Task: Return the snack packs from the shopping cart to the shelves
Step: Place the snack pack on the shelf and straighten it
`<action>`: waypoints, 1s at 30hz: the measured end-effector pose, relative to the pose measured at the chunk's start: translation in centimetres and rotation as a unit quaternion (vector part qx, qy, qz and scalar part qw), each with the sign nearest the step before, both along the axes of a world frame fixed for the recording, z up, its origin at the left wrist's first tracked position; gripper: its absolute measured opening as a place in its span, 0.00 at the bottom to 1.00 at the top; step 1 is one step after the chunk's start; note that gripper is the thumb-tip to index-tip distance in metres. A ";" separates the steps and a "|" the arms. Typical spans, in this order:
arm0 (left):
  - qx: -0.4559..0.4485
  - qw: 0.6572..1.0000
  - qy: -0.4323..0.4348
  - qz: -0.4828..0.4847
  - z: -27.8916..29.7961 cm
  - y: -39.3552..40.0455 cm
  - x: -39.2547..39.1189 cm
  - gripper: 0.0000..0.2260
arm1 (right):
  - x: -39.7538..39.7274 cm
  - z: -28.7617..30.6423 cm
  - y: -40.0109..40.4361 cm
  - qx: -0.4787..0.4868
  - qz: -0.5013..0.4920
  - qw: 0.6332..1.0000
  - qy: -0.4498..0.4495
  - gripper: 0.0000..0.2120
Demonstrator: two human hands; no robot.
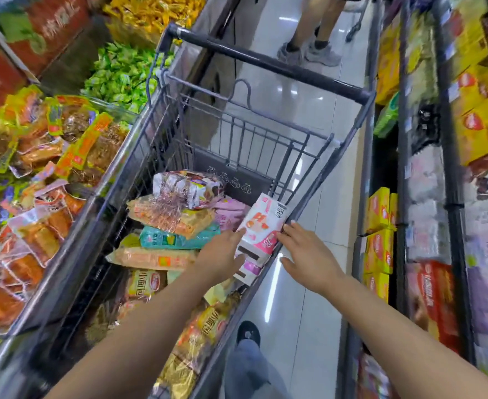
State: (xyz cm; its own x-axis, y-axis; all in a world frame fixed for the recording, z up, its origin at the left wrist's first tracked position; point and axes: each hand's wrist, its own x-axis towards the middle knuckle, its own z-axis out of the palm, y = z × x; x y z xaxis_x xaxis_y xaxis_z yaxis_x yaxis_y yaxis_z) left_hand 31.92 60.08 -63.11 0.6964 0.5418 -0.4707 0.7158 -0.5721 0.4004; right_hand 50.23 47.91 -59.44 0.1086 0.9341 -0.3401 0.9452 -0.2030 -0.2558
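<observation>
**Both hands close on a pink-and-white snack box at the cart's right rim**

Bulk bins of wrapped snacks line the cart's left side. In the shopping cart, flat snack packs lie stacked in the basket. The pink-and-white box leans against the right rim, easy to lift out. The left hand presses its left edge with fingers barely curled; the right hand, fingers straight, touches its right edge. The shelves stand alongside, likely its destination.

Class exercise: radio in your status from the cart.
Both hands, left and right, on the pink-and-white box at the cart rim. Not lifted clear. Nothing blocking.
</observation>
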 end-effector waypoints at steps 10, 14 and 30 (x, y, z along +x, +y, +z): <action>-0.005 0.999 0.025 0.026 -3.0 -1.3 0.9 0.25 | 0.4 -0.8 -0.7 0.002 -0.017 0.999 0.036 0.26; 0.029 0.999 0.011 0.024 -2.7 -2.5 -0.8 0.26 | -0.6 -0.9 -0.7 0.012 -0.040 0.998 0.045 0.25; -0.146 0.911 -0.083 0.376 -5.1 -1.3 4.8 0.28 | 0.0 -2.0 -1.4 0.035 -0.027 0.998 0.037 0.25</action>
